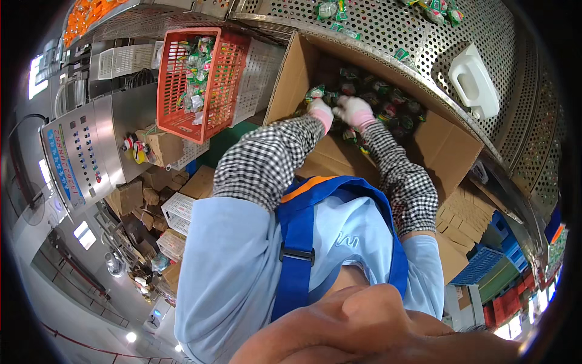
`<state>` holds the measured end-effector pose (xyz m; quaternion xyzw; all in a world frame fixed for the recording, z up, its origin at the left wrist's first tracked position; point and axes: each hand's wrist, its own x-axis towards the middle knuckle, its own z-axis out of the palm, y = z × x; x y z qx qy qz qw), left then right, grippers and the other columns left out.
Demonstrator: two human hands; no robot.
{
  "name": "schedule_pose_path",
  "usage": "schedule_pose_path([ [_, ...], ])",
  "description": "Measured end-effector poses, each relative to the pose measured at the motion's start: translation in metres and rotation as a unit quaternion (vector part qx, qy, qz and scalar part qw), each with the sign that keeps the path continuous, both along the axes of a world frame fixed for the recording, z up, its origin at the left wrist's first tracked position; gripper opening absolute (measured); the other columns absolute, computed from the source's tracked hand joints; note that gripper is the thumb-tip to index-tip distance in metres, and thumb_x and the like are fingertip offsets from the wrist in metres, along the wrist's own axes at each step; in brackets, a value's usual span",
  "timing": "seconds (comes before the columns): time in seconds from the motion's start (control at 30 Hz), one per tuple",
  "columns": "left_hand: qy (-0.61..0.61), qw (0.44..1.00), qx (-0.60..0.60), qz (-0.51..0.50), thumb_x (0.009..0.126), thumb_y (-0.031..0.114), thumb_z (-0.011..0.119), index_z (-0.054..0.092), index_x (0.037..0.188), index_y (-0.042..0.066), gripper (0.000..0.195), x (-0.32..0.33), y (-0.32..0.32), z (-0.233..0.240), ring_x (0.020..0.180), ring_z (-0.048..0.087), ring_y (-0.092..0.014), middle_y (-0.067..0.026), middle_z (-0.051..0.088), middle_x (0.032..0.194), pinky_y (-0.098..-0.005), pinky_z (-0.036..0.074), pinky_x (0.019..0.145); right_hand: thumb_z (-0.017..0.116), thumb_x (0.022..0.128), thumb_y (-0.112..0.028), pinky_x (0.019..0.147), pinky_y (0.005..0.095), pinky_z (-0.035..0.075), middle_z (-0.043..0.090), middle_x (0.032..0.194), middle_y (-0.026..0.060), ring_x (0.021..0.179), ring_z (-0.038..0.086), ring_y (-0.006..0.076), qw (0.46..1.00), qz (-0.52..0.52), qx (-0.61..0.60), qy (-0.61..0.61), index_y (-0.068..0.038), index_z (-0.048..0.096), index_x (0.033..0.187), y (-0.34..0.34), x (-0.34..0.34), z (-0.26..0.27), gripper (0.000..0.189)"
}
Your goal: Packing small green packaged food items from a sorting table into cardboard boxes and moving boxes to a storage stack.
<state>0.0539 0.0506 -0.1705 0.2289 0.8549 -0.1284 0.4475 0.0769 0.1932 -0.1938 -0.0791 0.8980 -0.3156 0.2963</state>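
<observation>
Both my hands are inside an open cardboard box [338, 157], in white gloves with pink cuffs. My left hand [320, 109] has its fingers closed at a small green-and-clear wrapped packet [314, 93] near the box's left side. My right hand [353, 110] is just to its right, over the pile, with its fingers bent; whether they pinch anything is hidden. Many similar wrapped packets [393, 109] lie in shadow along the box's far side and to the right. A few more packets [350, 135] are scattered below my right hand.
A perforated metal tray [409, 27] borders the box's far side, bearing loose packets and a white plastic jug [475, 84]. An orange plastic crate [202, 129] with packets stands at the left, against a white crate [259, 68]. A control panel [84, 150] is farther left.
</observation>
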Motion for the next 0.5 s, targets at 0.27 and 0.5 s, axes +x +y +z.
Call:
schedule_pose_path([
  [0.27,-0.094,0.995,0.026,-0.010,0.089,0.018,0.045,0.046,0.126,0.006,0.040,0.023,-0.048,-0.063,0.121,0.044,-0.043,-0.0285,0.032,0.139,-0.0499,0.043,0.094,0.051,0.086,-0.024,0.074,0.0456,0.051,0.061,0.097,0.0202,0.088,0.064,0.0347,0.991,-0.019,0.135,-0.008,-0.005,0.053,0.099,-0.019,0.041,-0.029,0.024],
  [0.5,-0.118,0.982,0.127,-0.070,0.086,0.023,0.051,0.064,0.107,0.004,0.031,-0.050,0.043,0.102,0.098,0.063,-0.026,-0.0176,0.065,0.100,-0.0379,0.051,0.081,0.057,0.082,-0.016,0.072,0.0439,0.052,0.061,0.097,0.0170,0.084,0.065,0.0324,0.988,-0.018,0.152,0.004,-0.005,0.054,0.103,-0.017,0.034,-0.028,0.024],
])
